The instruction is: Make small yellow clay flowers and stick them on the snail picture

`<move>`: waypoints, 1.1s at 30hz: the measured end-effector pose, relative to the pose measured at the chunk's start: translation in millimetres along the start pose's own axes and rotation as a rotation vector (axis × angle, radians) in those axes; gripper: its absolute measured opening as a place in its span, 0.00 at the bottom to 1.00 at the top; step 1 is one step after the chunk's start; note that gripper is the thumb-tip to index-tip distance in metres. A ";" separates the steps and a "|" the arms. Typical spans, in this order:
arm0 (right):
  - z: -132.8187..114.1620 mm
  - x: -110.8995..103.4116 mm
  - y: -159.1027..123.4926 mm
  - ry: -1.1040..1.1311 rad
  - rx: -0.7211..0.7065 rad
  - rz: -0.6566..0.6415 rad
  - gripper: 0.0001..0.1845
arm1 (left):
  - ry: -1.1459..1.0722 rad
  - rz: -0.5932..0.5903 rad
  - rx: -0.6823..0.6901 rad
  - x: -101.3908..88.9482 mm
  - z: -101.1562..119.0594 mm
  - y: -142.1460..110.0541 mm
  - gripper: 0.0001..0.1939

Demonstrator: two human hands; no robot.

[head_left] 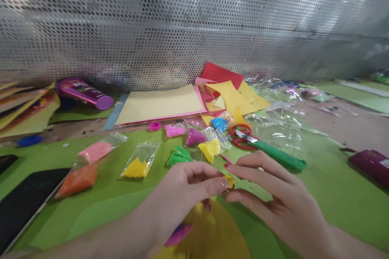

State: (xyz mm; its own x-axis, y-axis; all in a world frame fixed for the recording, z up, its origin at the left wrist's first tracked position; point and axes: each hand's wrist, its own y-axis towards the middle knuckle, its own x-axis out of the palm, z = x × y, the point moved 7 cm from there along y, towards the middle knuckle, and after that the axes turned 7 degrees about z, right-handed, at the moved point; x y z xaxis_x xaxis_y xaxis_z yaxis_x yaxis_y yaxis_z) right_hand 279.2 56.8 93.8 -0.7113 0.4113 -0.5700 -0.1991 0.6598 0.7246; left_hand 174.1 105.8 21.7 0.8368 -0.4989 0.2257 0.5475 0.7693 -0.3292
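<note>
My left hand (194, 186) pinches a small yellow clay piece (230, 181) between thumb and fingers, its lower edge darker. Around the piece's right side is my right hand (273, 194), thumb and fingers apart; whether they touch it I cannot tell. Beneath the hands lies a yellow paper shape (219, 230) with a pink and blue clay bit (180, 234), partly hidden by my left wrist. Just beyond my fingers are a bag of yellow clay (210, 149), green clay (179, 155) and purple clay (195, 136).
Red-handled scissors (243, 136) touch a green-handled cutter (278, 154). More bagged clay, yellow (136, 168) and orange (77, 180), lies left, by a black phone-like object (27, 202). Paper sheets (161, 103) and a purple canister (83, 93) sit before the perforated metal panel (170, 24).
</note>
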 end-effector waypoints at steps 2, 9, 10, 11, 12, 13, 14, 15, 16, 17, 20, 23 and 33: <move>0.5 0.2 0.8 0.010 -0.005 -0.036 0.08 | 0.011 0.003 -0.004 -0.9 -0.7 0.2 0.05; 3.3 -0.5 -0.8 0.034 0.013 -0.035 0.07 | 0.006 -0.038 -0.002 3.0 -1.9 0.3 0.10; 3.2 0.2 -1.5 0.031 0.010 -0.038 0.07 | 0.006 -0.038 -0.005 3.7 -1.5 0.2 0.09; 2.9 0.6 -2.1 0.027 0.006 -0.037 0.07 | 0.009 -0.035 -0.008 4.2 -1.0 0.0 0.07; 2.4 0.8 -2.4 0.023 0.000 -0.033 0.06 | 0.019 -0.030 -0.012 4.3 -0.5 -0.1 0.06; 1.8 1.2 -2.5 0.020 -0.005 -0.033 0.06 | 0.033 -0.026 -0.013 4.5 0.2 -0.3 0.05; 1.3 1.8 -2.6 0.019 -0.009 -0.037 0.06 | 0.046 -0.016 -0.012 3.9 0.8 -0.5 0.04; 0.9 2.3 -2.6 0.019 -0.011 -0.038 0.07 | 0.061 -0.007 -0.012 3.2 1.2 -0.8 0.04; 0.9 2.6 -2.5 0.021 -0.011 -0.037 0.07 | 0.078 0.002 -0.012 2.3 1.3 -1.0 0.05; 1.3 3.1 -2.5 0.022 -0.009 -0.037 0.07 | 0.093 0.011 -0.013 1.3 1.3 -1.2 0.05; 3.8 5.3 -2.5 0.039 0.005 -0.050 0.09 | 0.118 0.009 0.000 0.2 1.5 -1.7 0.07; 6.3 7.7 -2.1 0.064 0.024 -0.074 0.09 | 0.113 0.001 -0.001 -0.2 0.7 -1.8 0.07; 6.6 5.3 -1.1 0.090 0.052 -0.077 0.10 | -0.006 -0.039 -0.023 5.1 2.4 -2.0 0.05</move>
State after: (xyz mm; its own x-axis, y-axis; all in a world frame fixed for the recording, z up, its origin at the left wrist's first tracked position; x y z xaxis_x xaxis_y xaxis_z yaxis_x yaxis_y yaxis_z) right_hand 280.1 62.4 87.4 -0.7533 0.3016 -0.5845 -0.2219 0.7200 0.6575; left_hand 177.2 102.7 25.7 0.8148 -0.5260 0.2438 0.5797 0.7400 -0.3410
